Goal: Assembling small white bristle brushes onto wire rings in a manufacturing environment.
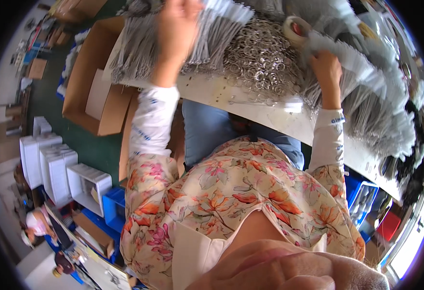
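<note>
A heap of shiny metal rings lies on the white table between bundles of thin grey strands with clear, film-like ends. Over the left bundle, my left hand is raised and smeared by motion, so its fingers cannot be read. My right hand rests at the near edge of the right bundle, to the right of the rings. Its fingers are curled closed at the strands, and what they hold is hidden. A roll of tape stands behind the rings, close to my right hand.
The white table's front edge runs just ahead of my lap. An open cardboard box stands at its left end. White bins and a blue crate sit farther left. Two people work at the lower left. Black material hangs at the right.
</note>
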`<state>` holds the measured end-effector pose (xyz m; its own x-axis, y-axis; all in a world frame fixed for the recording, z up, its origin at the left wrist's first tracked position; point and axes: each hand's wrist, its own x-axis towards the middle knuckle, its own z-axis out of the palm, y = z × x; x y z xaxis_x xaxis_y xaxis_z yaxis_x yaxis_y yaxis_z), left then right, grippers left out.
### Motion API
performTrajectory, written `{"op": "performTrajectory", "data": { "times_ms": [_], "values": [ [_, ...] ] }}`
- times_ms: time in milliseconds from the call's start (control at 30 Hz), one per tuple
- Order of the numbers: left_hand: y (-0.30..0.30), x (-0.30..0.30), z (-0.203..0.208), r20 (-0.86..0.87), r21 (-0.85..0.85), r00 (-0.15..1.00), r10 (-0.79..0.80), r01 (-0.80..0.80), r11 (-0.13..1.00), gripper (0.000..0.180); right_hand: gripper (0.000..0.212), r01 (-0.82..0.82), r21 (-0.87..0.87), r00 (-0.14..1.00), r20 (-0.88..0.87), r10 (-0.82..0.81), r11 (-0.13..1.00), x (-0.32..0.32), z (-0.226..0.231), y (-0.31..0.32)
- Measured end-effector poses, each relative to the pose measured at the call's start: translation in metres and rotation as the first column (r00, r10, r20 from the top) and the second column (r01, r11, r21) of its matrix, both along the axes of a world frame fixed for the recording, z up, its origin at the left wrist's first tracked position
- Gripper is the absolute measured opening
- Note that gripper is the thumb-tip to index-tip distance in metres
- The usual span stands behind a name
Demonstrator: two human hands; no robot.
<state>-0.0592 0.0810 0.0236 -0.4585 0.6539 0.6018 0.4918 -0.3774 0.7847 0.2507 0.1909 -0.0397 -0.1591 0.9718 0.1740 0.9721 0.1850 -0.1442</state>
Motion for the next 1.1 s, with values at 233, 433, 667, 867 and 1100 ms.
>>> {"op": "performTrajectory", "data": {
  "times_ms": [233,433,667,867,1100],
  "values": [
    [-0.019,-0.22,-0.082,-0.707,-0.598,0.707,-0.029,-0.575,0.558,0.039,0.032,0.021,0.054,0.979,-0.204,-0.009,0.998,-0.013,-0.004,-0.003],
    [-0.02,-0.253,-0.131,-0.653,-0.569,0.752,-0.09,-0.407,0.715,0.028,0.021,0.03,0.441,0.744,-0.609,0.275,0.897,0.001,0.024,-0.029],
    [-0.02,-0.249,-0.113,-0.597,-0.66,0.798,-0.084,-0.429,0.617,0.024,0.017,0.303,0.377,0.572,-0.807,0.149,0.875,0.133,0.087,-0.056],
    [-0.015,-0.218,-0.084,-0.452,-0.732,0.892,-0.021,-0.357,0.58,0.019,0.022,0.28,0.484,0.958,-0.081,-0.276,0.829,0.219,0.034,-0.031],
    [-0.014,-0.209,-0.065,-0.279,-0.581,0.954,0.108,-0.257,0.772,0.02,0.023,0.282,0.316,0.919,-0.36,-0.16,0.906,0.241,0.06,0.001]
  ]
}}
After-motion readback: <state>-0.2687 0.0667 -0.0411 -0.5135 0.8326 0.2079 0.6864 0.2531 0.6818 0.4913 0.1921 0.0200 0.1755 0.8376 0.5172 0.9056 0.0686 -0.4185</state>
